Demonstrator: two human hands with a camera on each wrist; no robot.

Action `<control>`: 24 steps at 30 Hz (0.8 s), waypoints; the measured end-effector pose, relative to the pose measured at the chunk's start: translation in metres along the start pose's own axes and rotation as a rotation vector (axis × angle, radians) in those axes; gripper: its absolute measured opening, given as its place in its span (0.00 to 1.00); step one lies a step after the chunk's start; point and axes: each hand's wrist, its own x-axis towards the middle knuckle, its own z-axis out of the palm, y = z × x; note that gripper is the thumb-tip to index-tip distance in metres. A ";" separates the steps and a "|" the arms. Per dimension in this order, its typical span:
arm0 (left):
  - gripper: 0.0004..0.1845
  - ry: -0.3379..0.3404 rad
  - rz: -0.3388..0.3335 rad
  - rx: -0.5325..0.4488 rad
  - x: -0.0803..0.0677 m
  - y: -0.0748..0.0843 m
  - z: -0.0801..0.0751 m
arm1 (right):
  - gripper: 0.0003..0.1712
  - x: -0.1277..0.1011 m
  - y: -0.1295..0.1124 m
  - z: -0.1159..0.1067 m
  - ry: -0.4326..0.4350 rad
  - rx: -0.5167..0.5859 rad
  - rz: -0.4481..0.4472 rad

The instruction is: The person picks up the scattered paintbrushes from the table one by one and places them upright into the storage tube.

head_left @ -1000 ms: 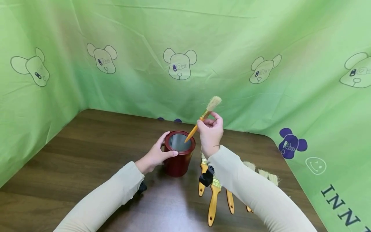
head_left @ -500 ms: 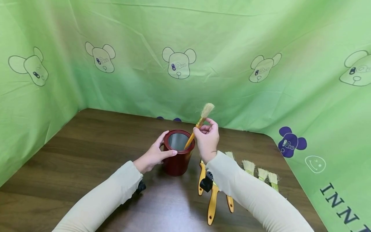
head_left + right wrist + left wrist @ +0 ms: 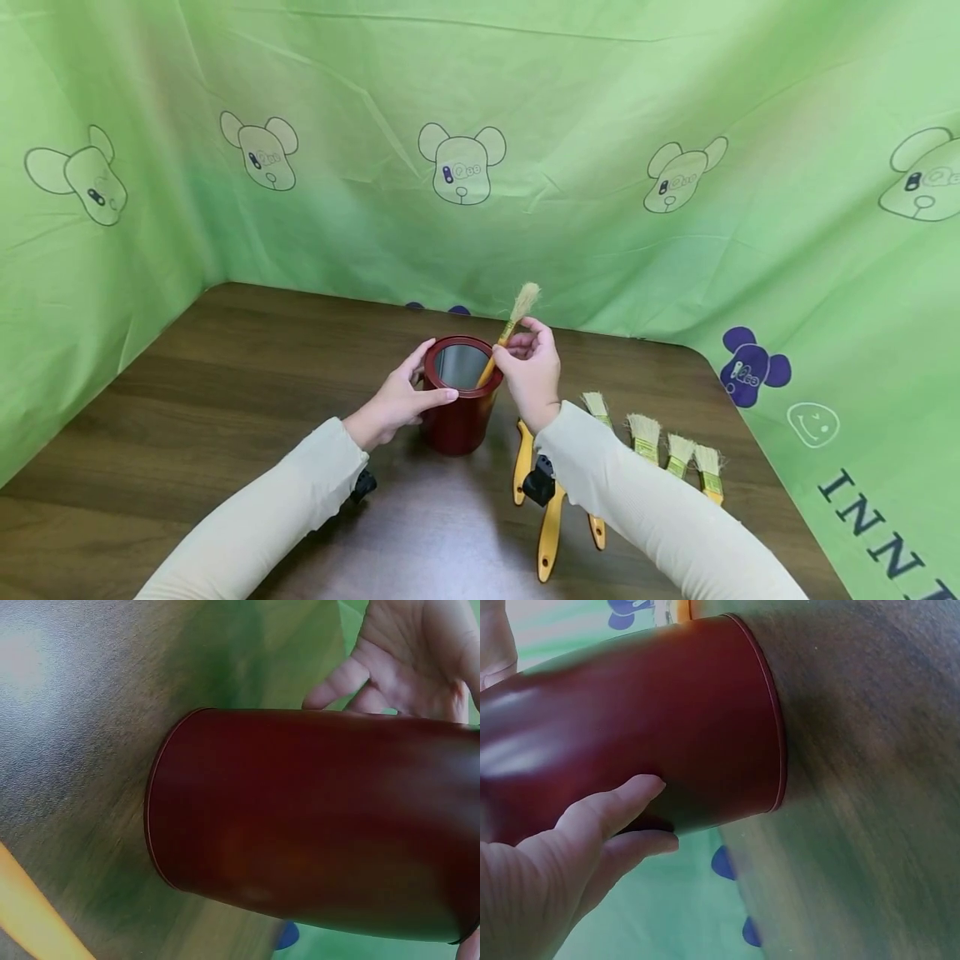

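Left hand [image 3: 397,402]: is being wrapped around the red cup [image 3: 459,398].
Right hand [image 3: 529,372]: is pinching the brush [image 3: 507,333], handle inside the cup.
Change: brush is being lowered deeper since before.

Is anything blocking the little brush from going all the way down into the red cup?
Nothing visible blocks it. The brush, pinched by the right hand, already has its handle tip inside the open mouth of the red cup, which the left hand holds. The visible inside looks bare.
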 end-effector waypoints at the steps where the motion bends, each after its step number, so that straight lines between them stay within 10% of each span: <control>1: 0.45 0.002 -0.003 0.003 0.000 0.000 0.000 | 0.28 0.000 0.001 0.000 -0.004 -0.002 -0.003; 24: 0.45 0.025 -0.003 -0.001 -0.001 0.001 0.001 | 0.29 -0.003 0.007 -0.010 -0.049 -0.029 0.014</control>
